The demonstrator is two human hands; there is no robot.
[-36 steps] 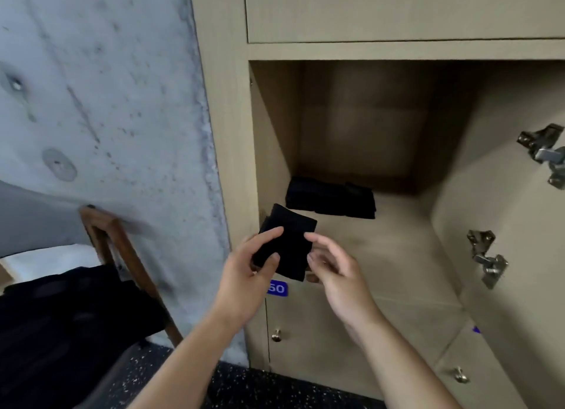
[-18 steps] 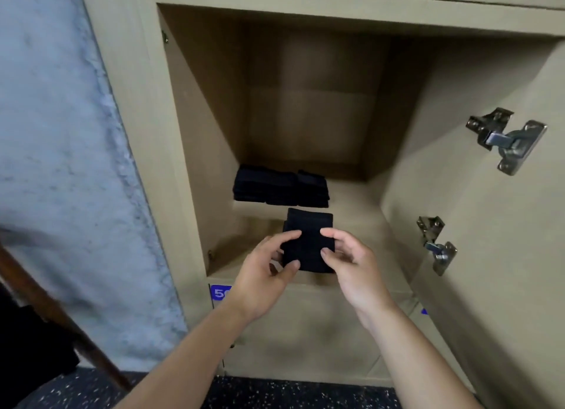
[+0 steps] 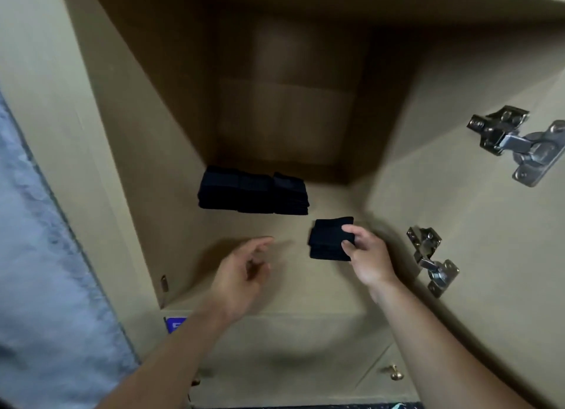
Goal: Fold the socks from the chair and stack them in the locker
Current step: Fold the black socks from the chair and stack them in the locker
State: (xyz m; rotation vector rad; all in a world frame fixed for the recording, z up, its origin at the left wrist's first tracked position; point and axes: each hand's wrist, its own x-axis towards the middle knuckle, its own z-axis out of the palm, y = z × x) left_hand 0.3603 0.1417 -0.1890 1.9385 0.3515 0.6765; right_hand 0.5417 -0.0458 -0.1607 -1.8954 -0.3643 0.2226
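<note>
Open beige wooden locker compartment point(image 3: 171, 151) fills the head view, door swung to the right.

R hand point(image 3: 368, 257) is inside the compartment, over the right part of its floor. Thumb and fingers pinch a small folded black sock bundle point(image 3: 328, 239) by its right edge; thumb on top, other fingers curled under/behind. Bundle sits low, at or just above the floor; can't tell if it touches. It is nearer than, and just right of, the row of folded black sock stacks point(image 3: 253, 191).

That row lies on the compartment floor toward the far wall, left of centre; about three stacks side by side, touching each other. Small gap betw. the held bundle and the row's near-right corner.

L hand point(image 3: 241, 274) hovers over the near-left floor, holding nothing, fingers loosely curled and slightly apart, index reaching farthest. Somewhat motion-blurred.

On the open door's inner face, right: two silver metal hinges, upper hinge point(image 3: 516, 142) and lower hinge point(image 3: 431, 259). Blue number label point(image 3: 175, 324) under the compartment's near-left edge, partly hidden by the L forearm. Small brass knob point(image 3: 395, 373) on a lower door, near right. Grey concrete wall point(image 3: 46, 286) at far left of view.
</note>
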